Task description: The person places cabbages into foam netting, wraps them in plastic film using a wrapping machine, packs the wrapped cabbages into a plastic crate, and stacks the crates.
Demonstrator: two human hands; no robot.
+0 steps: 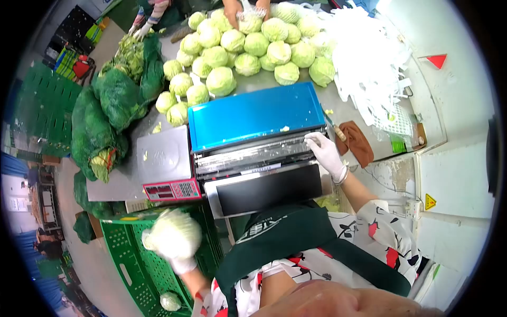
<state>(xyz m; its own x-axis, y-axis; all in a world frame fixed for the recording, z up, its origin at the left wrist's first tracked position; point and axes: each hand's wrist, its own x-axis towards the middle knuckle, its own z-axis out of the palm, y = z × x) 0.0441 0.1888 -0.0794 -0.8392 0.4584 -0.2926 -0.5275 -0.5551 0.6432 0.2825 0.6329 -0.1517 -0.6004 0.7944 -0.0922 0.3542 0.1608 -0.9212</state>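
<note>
A pale cabbage [173, 233], blurred by motion, is in my gloved left hand [182, 262] above the green crate [125, 264]. The fingers are mostly hidden by the cabbage. My gloved right hand [326, 154] rests at the right end of the machine [253, 153], its fingers a little apart and nothing visible in them. This machine has a blue top tray [256, 113] and a dark front plate [269, 190]. To its left stands a scale [165, 158] with a red display panel. Inside the crate lies another cabbage [170, 301].
Several cabbages [221, 81] are piled behind the machine, where another person's hands [232, 11] hold a netted one. White foam nets [364, 58] lie at right, near a brown cloth [355, 142]. Green mesh sacks [97, 132] stand at left, by a second person's gloved hands [141, 31].
</note>
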